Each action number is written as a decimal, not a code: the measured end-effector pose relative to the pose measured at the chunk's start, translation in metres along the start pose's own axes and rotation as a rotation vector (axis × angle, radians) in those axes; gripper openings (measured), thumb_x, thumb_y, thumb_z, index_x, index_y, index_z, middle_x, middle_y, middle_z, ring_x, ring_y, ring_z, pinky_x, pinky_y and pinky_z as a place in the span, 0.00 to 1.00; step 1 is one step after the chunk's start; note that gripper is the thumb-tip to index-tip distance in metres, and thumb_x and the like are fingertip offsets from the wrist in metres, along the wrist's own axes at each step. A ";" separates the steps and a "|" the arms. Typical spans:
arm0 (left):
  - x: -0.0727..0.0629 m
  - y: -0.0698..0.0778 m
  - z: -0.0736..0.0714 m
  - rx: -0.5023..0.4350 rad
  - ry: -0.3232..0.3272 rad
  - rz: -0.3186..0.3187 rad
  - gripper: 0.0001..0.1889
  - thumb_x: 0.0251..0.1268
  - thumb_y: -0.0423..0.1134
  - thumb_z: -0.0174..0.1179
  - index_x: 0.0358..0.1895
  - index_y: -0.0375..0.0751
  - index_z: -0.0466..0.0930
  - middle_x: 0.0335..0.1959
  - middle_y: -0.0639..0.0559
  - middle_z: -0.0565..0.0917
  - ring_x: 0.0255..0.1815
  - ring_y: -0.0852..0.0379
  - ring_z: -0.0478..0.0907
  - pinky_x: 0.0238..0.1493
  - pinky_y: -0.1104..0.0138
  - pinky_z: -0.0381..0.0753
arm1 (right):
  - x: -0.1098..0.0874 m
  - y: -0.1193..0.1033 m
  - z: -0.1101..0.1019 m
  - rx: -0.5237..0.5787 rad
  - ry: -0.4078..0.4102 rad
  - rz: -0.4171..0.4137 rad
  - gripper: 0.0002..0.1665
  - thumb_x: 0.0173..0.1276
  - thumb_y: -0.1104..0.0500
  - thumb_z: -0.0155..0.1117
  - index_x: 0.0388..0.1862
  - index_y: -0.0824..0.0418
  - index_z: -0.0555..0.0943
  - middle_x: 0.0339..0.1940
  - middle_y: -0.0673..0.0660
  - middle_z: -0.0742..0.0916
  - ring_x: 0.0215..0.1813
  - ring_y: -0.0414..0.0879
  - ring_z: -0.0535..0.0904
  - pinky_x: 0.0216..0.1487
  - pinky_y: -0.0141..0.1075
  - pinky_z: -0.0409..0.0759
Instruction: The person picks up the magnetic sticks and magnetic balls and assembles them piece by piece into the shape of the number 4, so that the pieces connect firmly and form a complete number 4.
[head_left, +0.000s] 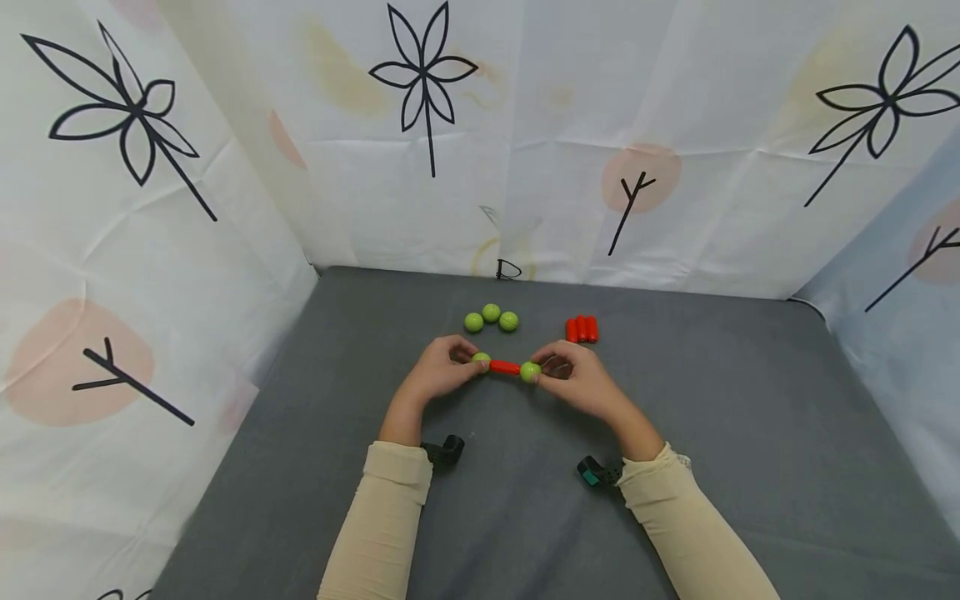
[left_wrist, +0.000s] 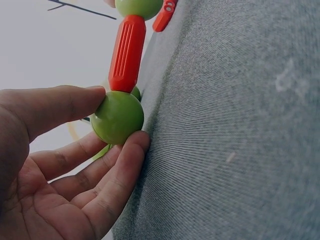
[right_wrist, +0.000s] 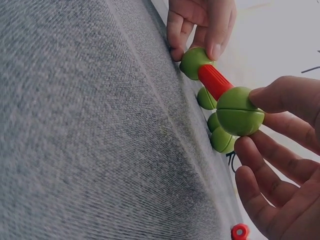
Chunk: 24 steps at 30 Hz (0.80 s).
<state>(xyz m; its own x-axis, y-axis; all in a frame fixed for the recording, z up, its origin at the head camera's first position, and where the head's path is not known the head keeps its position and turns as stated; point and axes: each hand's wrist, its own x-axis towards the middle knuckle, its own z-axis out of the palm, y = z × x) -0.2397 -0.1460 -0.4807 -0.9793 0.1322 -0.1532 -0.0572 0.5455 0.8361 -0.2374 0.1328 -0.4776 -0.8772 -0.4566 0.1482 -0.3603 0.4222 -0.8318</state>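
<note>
A red ribbed rod [head_left: 505, 367] joins two green balls into one piece, held over the grey cloth between both hands. My left hand [head_left: 444, 369] pinches the left green ball [left_wrist: 118, 118] between thumb and fingers. At the other end, my right hand [head_left: 583, 380] pinches the right green ball [right_wrist: 240, 111], which has a seam round its middle. In the left wrist view the rod's lower end meets the left ball with no gap showing. The right wrist view shows the rod's near end running behind the right ball.
Three loose green balls [head_left: 491, 313] lie behind the hands on the grey table cloth [head_left: 720, 433]. To their right, three red rods [head_left: 582, 328] lie side by side. A patterned white curtain [head_left: 555, 100] rises at the back and sides.
</note>
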 end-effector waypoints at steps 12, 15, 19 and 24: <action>-0.003 0.004 -0.001 0.004 -0.005 -0.007 0.15 0.72 0.47 0.71 0.54 0.43 0.87 0.50 0.46 0.88 0.49 0.50 0.84 0.55 0.54 0.82 | -0.002 0.000 0.001 0.024 -0.032 0.002 0.15 0.70 0.65 0.75 0.54 0.61 0.87 0.51 0.60 0.89 0.49 0.53 0.87 0.48 0.42 0.86; -0.003 0.004 -0.001 0.006 -0.004 -0.009 0.15 0.72 0.47 0.71 0.54 0.43 0.87 0.50 0.46 0.89 0.50 0.50 0.84 0.56 0.53 0.82 | -0.001 0.002 0.001 0.032 -0.056 0.006 0.15 0.70 0.64 0.75 0.55 0.61 0.87 0.51 0.61 0.89 0.47 0.51 0.87 0.45 0.40 0.86; -0.002 0.004 -0.001 0.007 -0.001 -0.010 0.15 0.72 0.47 0.71 0.54 0.43 0.87 0.50 0.47 0.89 0.50 0.50 0.84 0.56 0.53 0.82 | -0.002 0.002 0.000 0.050 -0.100 0.008 0.16 0.71 0.64 0.75 0.55 0.61 0.87 0.51 0.61 0.90 0.46 0.50 0.87 0.43 0.38 0.85; -0.002 0.003 0.000 0.002 -0.004 -0.014 0.15 0.72 0.47 0.71 0.54 0.43 0.87 0.50 0.47 0.88 0.50 0.50 0.84 0.56 0.53 0.83 | -0.003 0.003 -0.001 0.062 -0.169 0.003 0.16 0.72 0.63 0.75 0.56 0.63 0.86 0.49 0.61 0.90 0.45 0.49 0.86 0.44 0.37 0.85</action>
<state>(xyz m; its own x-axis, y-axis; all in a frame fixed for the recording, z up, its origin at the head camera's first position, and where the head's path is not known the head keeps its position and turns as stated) -0.2382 -0.1444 -0.4776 -0.9777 0.1275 -0.1670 -0.0707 0.5487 0.8330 -0.2360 0.1361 -0.4797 -0.8106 -0.5827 0.0581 -0.3332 0.3773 -0.8641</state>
